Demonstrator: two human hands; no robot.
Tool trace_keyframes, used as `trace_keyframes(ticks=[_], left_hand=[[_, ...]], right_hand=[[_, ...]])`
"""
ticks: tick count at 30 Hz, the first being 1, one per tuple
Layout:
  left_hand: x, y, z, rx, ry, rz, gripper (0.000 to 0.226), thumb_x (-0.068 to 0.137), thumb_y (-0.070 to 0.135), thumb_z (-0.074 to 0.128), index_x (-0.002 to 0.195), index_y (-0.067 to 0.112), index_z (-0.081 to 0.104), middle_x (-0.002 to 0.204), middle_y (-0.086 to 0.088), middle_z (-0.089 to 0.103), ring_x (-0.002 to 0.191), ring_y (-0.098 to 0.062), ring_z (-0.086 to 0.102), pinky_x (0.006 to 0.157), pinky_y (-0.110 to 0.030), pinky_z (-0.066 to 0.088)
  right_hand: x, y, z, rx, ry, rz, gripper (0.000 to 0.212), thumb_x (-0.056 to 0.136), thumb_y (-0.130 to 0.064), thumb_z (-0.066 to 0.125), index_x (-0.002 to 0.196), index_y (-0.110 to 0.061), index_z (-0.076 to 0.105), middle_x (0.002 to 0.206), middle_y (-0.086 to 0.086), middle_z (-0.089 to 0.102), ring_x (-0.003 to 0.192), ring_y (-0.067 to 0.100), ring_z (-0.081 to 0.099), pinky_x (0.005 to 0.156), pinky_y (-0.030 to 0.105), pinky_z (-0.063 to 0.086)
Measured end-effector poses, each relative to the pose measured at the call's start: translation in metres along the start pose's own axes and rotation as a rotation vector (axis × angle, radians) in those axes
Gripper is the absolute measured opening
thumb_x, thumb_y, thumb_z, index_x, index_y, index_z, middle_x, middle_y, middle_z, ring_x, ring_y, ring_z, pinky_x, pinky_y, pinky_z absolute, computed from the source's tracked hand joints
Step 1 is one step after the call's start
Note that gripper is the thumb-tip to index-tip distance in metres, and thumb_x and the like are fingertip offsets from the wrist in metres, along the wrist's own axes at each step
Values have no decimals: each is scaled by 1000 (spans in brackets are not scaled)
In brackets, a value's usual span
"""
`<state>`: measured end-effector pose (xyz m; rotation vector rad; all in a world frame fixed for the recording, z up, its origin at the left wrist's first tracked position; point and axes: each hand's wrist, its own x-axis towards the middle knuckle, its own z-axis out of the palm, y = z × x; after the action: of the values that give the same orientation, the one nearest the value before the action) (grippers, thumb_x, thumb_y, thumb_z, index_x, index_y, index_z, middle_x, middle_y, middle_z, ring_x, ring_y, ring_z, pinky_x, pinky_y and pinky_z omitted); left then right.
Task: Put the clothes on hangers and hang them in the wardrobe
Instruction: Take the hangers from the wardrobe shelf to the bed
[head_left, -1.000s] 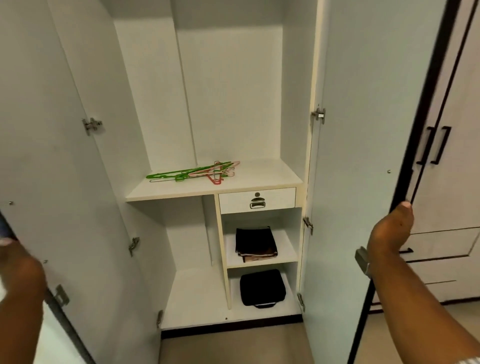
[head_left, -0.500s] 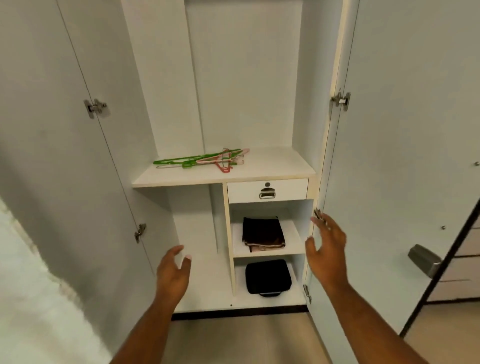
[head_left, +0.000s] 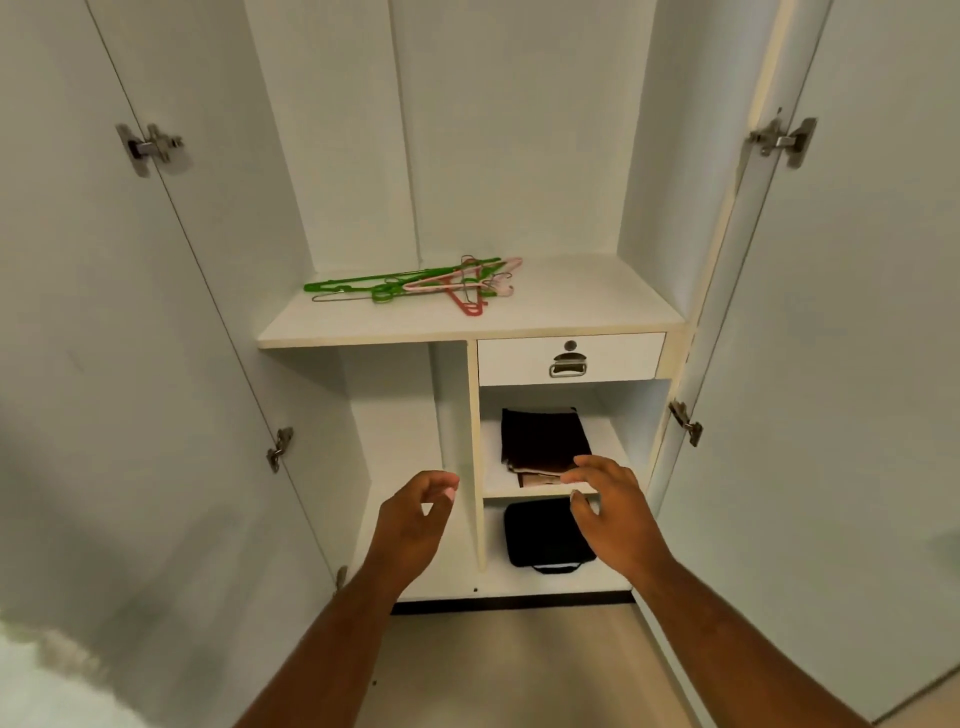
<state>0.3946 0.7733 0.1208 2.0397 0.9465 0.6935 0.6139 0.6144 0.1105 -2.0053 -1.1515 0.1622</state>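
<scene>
The white wardrobe (head_left: 519, 156) stands with both doors swung wide. Several green, pink and red hangers (head_left: 415, 286) lie in a loose pile on its middle shelf. A stack of folded dark brown and beige clothes (head_left: 540, 436) sits in the small compartment under the drawer. My right hand (head_left: 613, 514) reaches toward that stack, fingers spread and relaxed, fingertips just in front of its near edge, holding nothing. My left hand (head_left: 415, 519) hovers lower left of the divider, fingers loosely curled, empty.
A white drawer (head_left: 571, 358) with a metal pull sits above the clothes. A black zip bag (head_left: 545, 535) lies on the bottom shelf. The left door (head_left: 104, 364) and right door (head_left: 857, 364) flank me. Beige floor lies below.
Both hands let go of the door edges and came forward into the wardrobe. My right hand has reached the folded clothes; the view has moved closer.
</scene>
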Motion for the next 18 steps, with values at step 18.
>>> trace_keyframes(ticks=[18], left_hand=[[189, -45, -11, -112, 55, 15, 16, 101, 25, 58, 107, 36, 68, 108, 21, 71, 104, 11, 59, 77, -2, 44]], right_hand=[[209, -10, 63, 159, 14, -81, 23, 97, -12, 63, 105, -30, 74, 118, -19, 62, 117, 6, 56, 102, 33, 51]])
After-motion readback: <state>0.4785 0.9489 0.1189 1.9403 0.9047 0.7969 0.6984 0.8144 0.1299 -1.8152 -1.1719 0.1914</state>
